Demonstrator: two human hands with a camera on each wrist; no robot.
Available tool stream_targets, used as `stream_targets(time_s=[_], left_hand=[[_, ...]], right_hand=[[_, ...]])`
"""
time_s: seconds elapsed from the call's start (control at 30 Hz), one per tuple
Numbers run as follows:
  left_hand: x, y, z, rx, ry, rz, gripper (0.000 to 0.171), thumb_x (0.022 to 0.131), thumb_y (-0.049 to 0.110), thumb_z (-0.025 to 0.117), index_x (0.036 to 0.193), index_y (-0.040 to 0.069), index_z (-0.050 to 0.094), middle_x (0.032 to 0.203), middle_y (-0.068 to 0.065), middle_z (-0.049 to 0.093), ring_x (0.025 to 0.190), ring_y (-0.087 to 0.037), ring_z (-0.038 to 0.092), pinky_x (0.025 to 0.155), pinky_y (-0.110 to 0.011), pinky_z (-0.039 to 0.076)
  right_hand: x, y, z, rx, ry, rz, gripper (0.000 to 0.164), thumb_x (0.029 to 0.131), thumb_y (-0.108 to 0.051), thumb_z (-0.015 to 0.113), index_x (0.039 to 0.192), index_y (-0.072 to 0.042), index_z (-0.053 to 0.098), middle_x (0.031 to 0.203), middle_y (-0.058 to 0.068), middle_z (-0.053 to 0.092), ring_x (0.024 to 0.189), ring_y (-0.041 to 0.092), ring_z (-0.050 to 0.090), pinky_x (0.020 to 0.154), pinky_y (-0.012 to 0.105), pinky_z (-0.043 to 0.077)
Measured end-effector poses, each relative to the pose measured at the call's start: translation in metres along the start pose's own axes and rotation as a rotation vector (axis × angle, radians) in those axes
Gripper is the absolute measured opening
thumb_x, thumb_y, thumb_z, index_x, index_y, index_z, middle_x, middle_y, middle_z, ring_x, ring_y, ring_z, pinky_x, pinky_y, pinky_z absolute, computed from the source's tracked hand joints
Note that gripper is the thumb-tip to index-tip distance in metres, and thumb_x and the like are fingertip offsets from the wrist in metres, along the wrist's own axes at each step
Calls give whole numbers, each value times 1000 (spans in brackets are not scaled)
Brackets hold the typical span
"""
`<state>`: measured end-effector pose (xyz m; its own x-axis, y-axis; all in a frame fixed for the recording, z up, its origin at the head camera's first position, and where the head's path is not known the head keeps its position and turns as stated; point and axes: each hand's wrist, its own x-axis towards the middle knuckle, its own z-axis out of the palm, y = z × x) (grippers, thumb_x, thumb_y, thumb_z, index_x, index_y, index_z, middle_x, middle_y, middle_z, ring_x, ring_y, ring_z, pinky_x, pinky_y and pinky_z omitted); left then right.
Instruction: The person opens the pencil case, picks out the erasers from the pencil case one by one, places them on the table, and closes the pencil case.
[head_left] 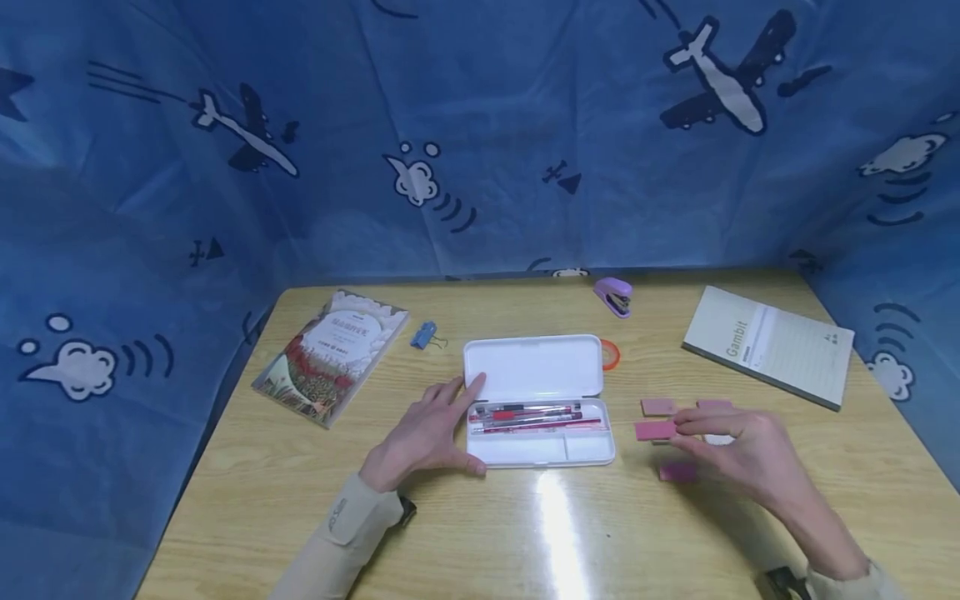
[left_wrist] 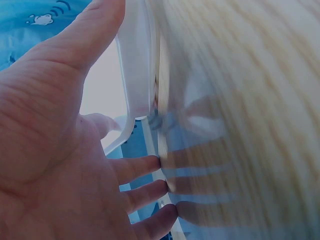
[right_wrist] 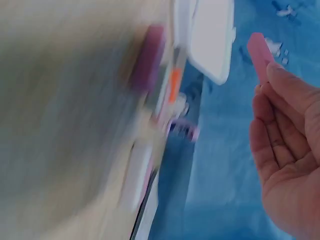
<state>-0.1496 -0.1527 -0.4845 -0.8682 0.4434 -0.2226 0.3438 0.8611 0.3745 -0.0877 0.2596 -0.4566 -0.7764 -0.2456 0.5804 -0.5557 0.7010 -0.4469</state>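
A white pencil case (head_left: 517, 452) lies with its lid raised at the middle of the table. Pens (head_left: 528, 413), with red and black parts, lie in its long compartment. My left hand (head_left: 423, 437) rests at the case's left side, fingers extended, thumb by the near corner and index finger on the lid's edge. To the right, my right hand (head_left: 742, 454) pinches a pink eraser (head_left: 655, 430) between thumb and fingers, held above the table. Similar pink blocks (head_left: 678, 472) lie below and around it, some partly hidden by the hand, along with a white piece (head_left: 720, 440).
An orange ring (head_left: 611, 355) shows partly behind the case. Farther back are a purple stapler (head_left: 615, 297) and a blue binder clip (head_left: 424, 335). An illustrated book (head_left: 330, 358) lies left, a notebook (head_left: 768, 346) right. Blue printed cloth (head_left: 480, 167) hangs around the table.
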Motion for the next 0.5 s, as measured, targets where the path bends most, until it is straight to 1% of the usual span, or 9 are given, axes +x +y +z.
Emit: stream_targets(time_s=[0.07, 0.1, 0.17, 0.23, 0.3, 0.37, 0.43, 0.5], left_hand=[[0, 1, 0, -8, -3, -2, 135, 62, 68, 87, 164, 34, 6, 170, -16, 19, 154, -42, 22, 121, -63, 30], [1, 1, 0, -12, -4, -3, 135, 62, 67, 87, 164, 34, 6, 170, -16, 18, 154, -42, 22, 121, -63, 29], [1, 2, 0, -21, -5, -5, 134, 62, 67, 87, 164, 34, 7, 170, -16, 18, 154, -42, 22, 121, -63, 29], [1, 2, -1, -23, -7, -8, 135, 62, 67, 87, 164, 34, 6, 170, -17, 18, 154, -42, 22, 121, -63, 29], [0, 3, -1, -23, -8, -11, 135, 62, 68, 87, 164, 34, 7, 170, -17, 18, 154, -42, 22, 121, -63, 29], [0, 3, -1, -23, -7, -14, 135, 61, 67, 87, 164, 35, 7, 170, -17, 18, 153, -42, 22, 120, -64, 30], [0, 3, -1, -18, -6, -14, 134, 62, 67, 87, 164, 35, 7, 170, -17, 18, 153, -42, 23, 120, -64, 31], [0, 4, -1, -21, -5, -14, 134, 62, 67, 88, 164, 35, 7, 170, -16, 18, 153, -42, 24, 119, -63, 31]], right_hand=[[-11, 11, -11, -19, 8, 19, 33, 54, 3, 93, 80, -15, 83, 81, 2, 80, 101, -25, 57, 94, -5, 38], [-17, 16, -16, -28, -2, 34, 33, 54, 3, 92, 80, -15, 83, 82, 2, 80, 102, -29, 52, 93, -5, 38], [-29, 26, -27, -74, -25, 63, 34, 54, 2, 93, 81, -16, 83, 82, 2, 80, 100, -34, 48, 88, -6, 39], [-41, 36, -36, -120, -58, 99, 33, 54, -2, 94, 83, -16, 83, 82, 2, 80, 96, -35, 47, 82, -5, 41], [-51, 42, -44, -158, -103, 144, 31, 55, -6, 95, 82, -17, 83, 81, 1, 80, 92, -34, 47, 78, -5, 40], [-59, 48, -48, -180, -143, 185, 28, 57, -10, 95, 80, -18, 83, 80, 0, 80, 89, -29, 53, 75, -5, 40], [-64, 52, -51, -198, -187, 220, 24, 59, -14, 95, 79, -20, 83, 80, -1, 80, 85, -21, 59, 73, -4, 40], [-67, 54, -52, -210, -233, 256, 21, 62, -17, 95, 79, -22, 83, 80, -2, 80, 82, -13, 64, 70, 1, 44]])
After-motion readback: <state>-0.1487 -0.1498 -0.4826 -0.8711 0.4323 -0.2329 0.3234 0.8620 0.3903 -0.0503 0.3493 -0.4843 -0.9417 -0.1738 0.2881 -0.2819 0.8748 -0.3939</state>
